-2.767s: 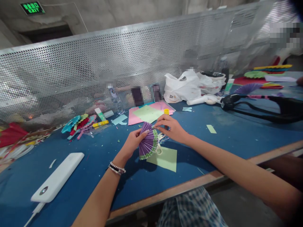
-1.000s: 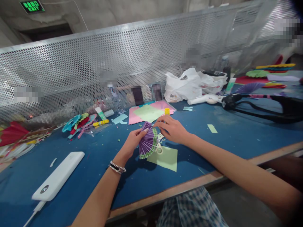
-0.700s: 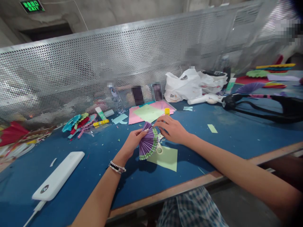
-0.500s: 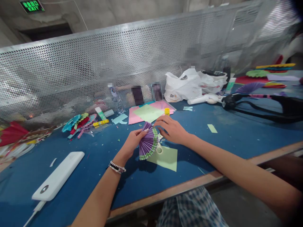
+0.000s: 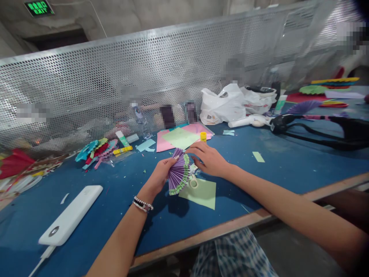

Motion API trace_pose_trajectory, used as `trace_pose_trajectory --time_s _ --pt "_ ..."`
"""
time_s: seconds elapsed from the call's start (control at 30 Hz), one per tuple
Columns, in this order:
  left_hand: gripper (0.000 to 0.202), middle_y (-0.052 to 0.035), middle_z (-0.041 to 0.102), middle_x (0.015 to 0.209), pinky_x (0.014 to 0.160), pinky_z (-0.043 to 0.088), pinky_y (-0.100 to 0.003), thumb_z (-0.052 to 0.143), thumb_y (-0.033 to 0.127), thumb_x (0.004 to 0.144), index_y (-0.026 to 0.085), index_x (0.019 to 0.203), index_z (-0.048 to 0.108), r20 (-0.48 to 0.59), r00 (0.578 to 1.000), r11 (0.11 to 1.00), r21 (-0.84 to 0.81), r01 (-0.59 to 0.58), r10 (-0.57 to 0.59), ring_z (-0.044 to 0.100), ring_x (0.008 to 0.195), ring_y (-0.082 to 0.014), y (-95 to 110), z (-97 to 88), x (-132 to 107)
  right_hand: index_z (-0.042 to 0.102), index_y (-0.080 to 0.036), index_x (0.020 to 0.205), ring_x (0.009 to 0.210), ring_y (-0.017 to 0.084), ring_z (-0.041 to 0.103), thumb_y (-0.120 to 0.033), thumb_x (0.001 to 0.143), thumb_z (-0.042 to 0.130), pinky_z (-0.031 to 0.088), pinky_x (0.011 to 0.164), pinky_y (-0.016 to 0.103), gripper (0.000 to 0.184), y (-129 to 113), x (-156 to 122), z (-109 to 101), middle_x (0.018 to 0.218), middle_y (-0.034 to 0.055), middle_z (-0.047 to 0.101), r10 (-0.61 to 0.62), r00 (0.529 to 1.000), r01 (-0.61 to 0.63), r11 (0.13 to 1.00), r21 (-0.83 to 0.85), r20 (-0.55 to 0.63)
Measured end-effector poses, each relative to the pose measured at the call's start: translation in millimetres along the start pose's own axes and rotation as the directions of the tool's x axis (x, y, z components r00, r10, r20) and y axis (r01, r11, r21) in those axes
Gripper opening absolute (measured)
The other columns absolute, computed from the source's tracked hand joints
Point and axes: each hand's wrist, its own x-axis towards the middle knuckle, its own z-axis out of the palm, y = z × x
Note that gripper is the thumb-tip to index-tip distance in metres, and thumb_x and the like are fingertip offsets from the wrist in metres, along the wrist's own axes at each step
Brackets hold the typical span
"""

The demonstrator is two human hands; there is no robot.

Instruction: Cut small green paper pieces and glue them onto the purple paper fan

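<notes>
My left hand [image 5: 161, 175] is closed on the gathered part of a purple pleated paper fan [image 5: 179, 173] with a green-and-white scalloped edge, its thumb on top of the folds. My right hand [image 5: 208, 158] is at the fan's upper right edge. Its fingers are bent and spread, with the fingertips close to that edge; whether they touch it I cannot tell. Beneath the hands lie a light green paper sheet [image 5: 206, 194] and what looks like scissors with a pale loop handle [image 5: 193, 182], partly covered by the fan and hand.
Pink and green sheets [image 5: 181, 137], a yellow cap [image 5: 203, 136], glue sticks [image 5: 123, 150] and folded paper pieces [image 5: 96, 152] lie farther back. A white power bank [image 5: 72, 215] is at left; plastic bags [image 5: 223, 104] and a black strapped bag [image 5: 317, 127] at right. A perforated metal screen [image 5: 173, 61] stands behind.
The fan has turned slightly and shifted a little left in my left hand. My right hand's fingertips have moved slightly left along with its edge.
</notes>
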Motion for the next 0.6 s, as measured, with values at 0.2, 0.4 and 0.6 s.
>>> trace_pose_trajectory --time_s 0.2,0.4,0.6 --pt "0.024 -0.0067 0.068 0.077 0.062 0.047 -0.021 0.066 0.029 0.069 0.009 0.083 0.067 0.022 1.0 1.0 -0.011 -0.01 0.01 0.06 0.063 -0.012 -0.2 -0.7 0.9 0.045 -0.018 0.114 0.1 0.022 0.045 -0.01 0.078 0.041 0.042 0.083 0.039 0.037 -0.6 -0.7 0.8 0.104 0.0096 0.05 0.016 1.0 -0.016 1.0 0.008 -0.004" --pt "0.028 -0.0083 0.068 0.081 0.063 0.047 -0.022 0.065 0.031 0.07 0.009 0.087 0.067 0.029 0.999 1.0 -0.006 -0.014 0.014 0.06 0.066 -0.0129 -1.0 -1.5 1.0 0.044 -0.018 0.115 0.1 0.022 0.044 -0.011 0.08 0.04 0.042 0.084 0.039 0.036 -1.3 -0.5 0.9 0.105 0.0097 0.05 0.026 1.0 -0.026 1.0 0.008 0.012" --pt "0.025 -0.0063 0.068 0.078 0.063 0.047 -0.022 0.065 0.029 0.069 0.01 0.086 0.067 0.001 1.0 0.999 -0.028 -0.022 0.022 0.06 0.065 -0.0118 -1.1 -1.7 1.8 0.043 -0.018 0.117 0.102 0.022 0.044 -0.01 0.079 0.041 0.043 0.084 0.039 0.04 -1.8 -0.4 0.0 0.106 0.0099 0.05 0.029 1.0 -0.029 0.999 0.025 0.004"
